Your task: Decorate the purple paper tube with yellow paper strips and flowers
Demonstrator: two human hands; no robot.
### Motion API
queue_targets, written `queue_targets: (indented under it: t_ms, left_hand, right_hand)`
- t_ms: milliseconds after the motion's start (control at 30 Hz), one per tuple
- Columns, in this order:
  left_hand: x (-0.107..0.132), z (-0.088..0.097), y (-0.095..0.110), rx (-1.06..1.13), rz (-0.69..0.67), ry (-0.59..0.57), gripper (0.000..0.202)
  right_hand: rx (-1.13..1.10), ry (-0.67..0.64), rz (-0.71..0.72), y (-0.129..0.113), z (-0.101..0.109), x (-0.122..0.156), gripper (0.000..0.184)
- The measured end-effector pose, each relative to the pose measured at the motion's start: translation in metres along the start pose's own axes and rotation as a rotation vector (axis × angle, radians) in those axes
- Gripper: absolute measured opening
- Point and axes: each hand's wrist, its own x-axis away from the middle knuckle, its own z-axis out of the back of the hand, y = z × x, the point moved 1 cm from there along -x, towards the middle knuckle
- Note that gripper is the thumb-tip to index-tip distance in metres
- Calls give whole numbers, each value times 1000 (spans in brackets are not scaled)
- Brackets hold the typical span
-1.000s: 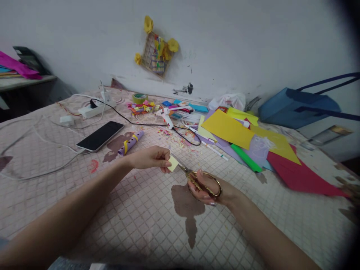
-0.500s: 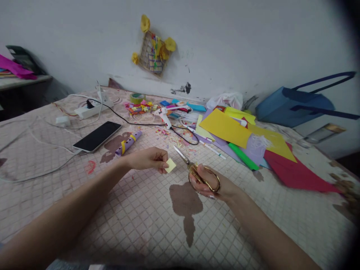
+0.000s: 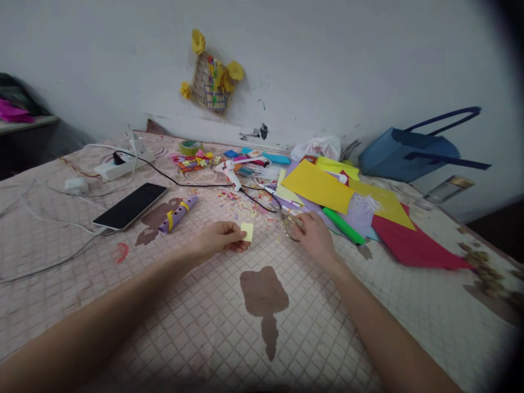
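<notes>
My left hand (image 3: 219,238) pinches a small pale yellow paper square (image 3: 246,231) just above the tiled pink cloth. My right hand (image 3: 313,237) lies farther out to the right, its fingers curled over the gold handles of the scissors (image 3: 290,225), which rest low on the cloth beside the paper pile. The scissor blades are mostly hidden under the hand.
Coloured paper sheets (image 3: 323,188) and a green marker (image 3: 344,225) lie right of my hands. A glue gun (image 3: 230,171), paper scraps, tape roll (image 3: 189,147), phone (image 3: 130,206), power strip (image 3: 118,166), purple tube (image 3: 178,213) and blue bag (image 3: 413,153) surround them. A brown stain (image 3: 264,297) marks the cloth.
My right hand has carried the scissors away from the yellow square, forward and down to the cloth by the paper pile. My left hand keeps the square and has shifted slightly.
</notes>
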Motion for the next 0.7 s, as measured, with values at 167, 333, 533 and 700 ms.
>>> queue_targets:
  t_ms: [167, 333, 533, 700]
  left_hand:
    - [4, -11, -2, 58, 37, 5, 28]
    - [7, -18, -7, 47, 15, -59, 27]
    - [10, -24, -9, -120, -15, -67, 29]
    - [7, -23, -13, -201, -115, 16, 29]
  right_hand:
    - [-493, 32, 23, -26, 2, 6, 15]
    - [-1179, -484, -170, -75, -6, 29, 27]
    - [-1289, -430, -266, -86, -16, 38, 29]
    - [-1217, -404, -303, -83, -20, 38, 30]
